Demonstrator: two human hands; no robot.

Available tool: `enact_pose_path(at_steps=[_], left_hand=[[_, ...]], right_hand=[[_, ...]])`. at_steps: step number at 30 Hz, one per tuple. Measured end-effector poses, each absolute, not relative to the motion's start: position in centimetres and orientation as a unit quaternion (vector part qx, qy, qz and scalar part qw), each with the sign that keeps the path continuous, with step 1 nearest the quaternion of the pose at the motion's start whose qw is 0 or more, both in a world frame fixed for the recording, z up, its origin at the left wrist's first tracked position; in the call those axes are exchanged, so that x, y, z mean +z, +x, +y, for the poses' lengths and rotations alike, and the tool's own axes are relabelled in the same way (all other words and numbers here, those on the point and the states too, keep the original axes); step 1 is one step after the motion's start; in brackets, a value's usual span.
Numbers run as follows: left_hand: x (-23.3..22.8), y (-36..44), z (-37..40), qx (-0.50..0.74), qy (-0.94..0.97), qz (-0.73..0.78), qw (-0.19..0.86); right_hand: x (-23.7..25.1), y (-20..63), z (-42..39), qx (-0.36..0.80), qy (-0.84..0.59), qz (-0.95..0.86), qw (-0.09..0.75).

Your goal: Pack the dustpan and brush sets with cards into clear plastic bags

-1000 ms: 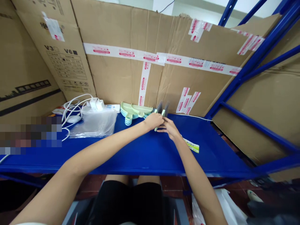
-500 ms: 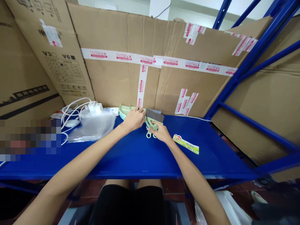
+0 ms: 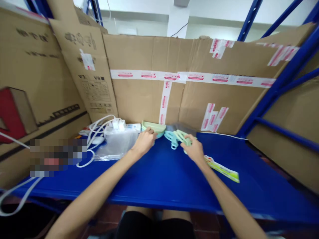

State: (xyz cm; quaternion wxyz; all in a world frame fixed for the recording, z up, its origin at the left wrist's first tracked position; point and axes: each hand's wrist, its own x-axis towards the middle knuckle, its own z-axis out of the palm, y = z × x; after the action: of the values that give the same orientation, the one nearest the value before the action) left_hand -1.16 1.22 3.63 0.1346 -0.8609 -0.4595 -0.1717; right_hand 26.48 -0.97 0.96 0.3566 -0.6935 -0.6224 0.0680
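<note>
Taped cardboard sheets (image 3: 199, 86) are walling in the back and sides of the blue shelf (image 3: 159, 179) you are sitting at, so everything on it is staying pushed up against that brown backdrop, within your reach.

Off to your left, a clear plastic bag (image 3: 117, 146) is lying flat beside a tangle of white cables (image 3: 96, 132) and chargers, parked out of the way of your hands.

A printed paper label (image 3: 221, 168) is lying loose on the shelf just beside your right wrist, apart from the rest.

Your left hand (image 3: 144, 142) is reaching to the stack of pale green dustpans (image 3: 152, 127) that is leaning at the foot of the cardboard; its fingertips are touching the rim, curled over it, though you cannot tell whether they are gripping it properly yet.

Your right hand (image 3: 194, 150) is closing around the small green brushes (image 3: 178, 136), grasping them by their handles so the looped ends are pointing towards the dustpans. The bristle ends are too blurred to make out. Brushes and dustpans are sitting just beside each other, close enough for each hand to be working one of them.
</note>
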Motion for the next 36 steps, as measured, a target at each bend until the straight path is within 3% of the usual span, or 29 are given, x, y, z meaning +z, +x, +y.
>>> enact_pose_path(at_steps=[4,10,18,28,36], left_hand=[[1.9,-2.9,1.6,-0.216,-0.864,-0.437,0.123],[0.9,-2.8,1.5,-0.185,-0.85,-0.478,0.124],[-1.3,-1.6,1.6,-0.221,-0.827,-0.509,0.091],[-1.0,-0.7,0.7,-0.212,-0.796,-0.567,-0.018],[-1.4,-1.2,1.7,-0.228,-0.801,-0.552,-0.03]], right_hand=[[2.5,25.6,1.1,-0.012,-0.657,-0.661,0.362],[2.9,21.7,4.5,-0.01,-0.697,-0.693,0.183],[2.0,20.1,3.7,-0.044,-0.696,-0.716,0.036],[-0.8,18.3,1.4,-0.127,-0.68,-0.718,0.078],[-1.8,20.4,3.5,-0.143,-0.669,-0.719,0.124]])
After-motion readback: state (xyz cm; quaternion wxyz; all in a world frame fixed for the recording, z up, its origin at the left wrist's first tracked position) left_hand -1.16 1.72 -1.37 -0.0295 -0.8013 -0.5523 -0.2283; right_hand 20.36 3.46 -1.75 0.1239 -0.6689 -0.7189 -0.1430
